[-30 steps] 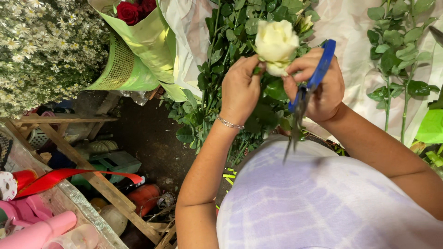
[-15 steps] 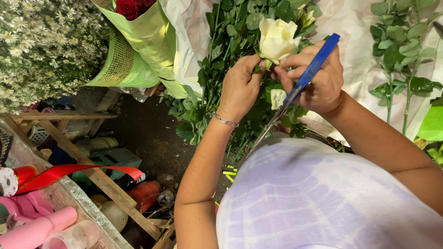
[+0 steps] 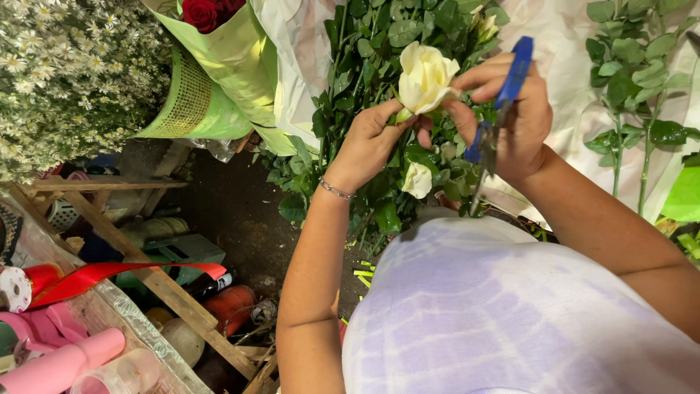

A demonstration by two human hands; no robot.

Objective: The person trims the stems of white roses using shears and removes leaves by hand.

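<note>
A cream white rose (image 3: pixel 425 75) stands up in front of dark green leaves. My left hand (image 3: pixel 370 141) grips its stem just under the bloom, a thin bracelet on the wrist. My right hand (image 3: pixel 510 117) holds blue-handled scissors (image 3: pixel 496 120) with the blades pointing down, and its fingertips pinch the rose's outer petals. A loose cream petal (image 3: pixel 417 180) hangs below the bloom among the leaves.
Red roses in a green paper wrap (image 3: pixel 219 51) stand at the upper left, beside a mass of small white daisies (image 3: pixel 65 66). Leafy stems (image 3: pixel 627 80) lie on white paper at right. A wooden frame (image 3: pixel 138 270), red ribbon (image 3: pixel 109 273) and pink rolls (image 3: pixel 58 361) are at lower left.
The scissors swung from slanting to nearly upright, blades down. My right fingers shifted onto the rose's outer petals, and a cream petal now hangs lower among the leaves.
</note>
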